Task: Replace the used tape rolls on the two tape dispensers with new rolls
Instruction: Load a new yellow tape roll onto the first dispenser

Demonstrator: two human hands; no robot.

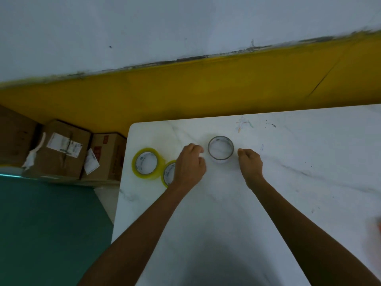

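A used tape roll (pixel 220 159), just a thin grey core ring, lies flat on the white marble table (pixel 299 172). My left hand (pixel 190 164) is just left of it and my right hand (pixel 250 164) just right of it, both with fingers curled and neither touching the ring. Two new yellowish tape rolls lie flat near the table's left edge: one (pixel 146 163) fully in view, the other (pixel 168 174) partly hidden under my left hand. No tape dispenser is clearly visible.
Cardboard boxes (pixel 61 149) stand on the floor left of the table, against a yellow wall band (pixel 185 89). A green floor mat (pixel 51 228) lies below them. A blurred orange-pink object (pixel 375 230) sits at the table's right edge.
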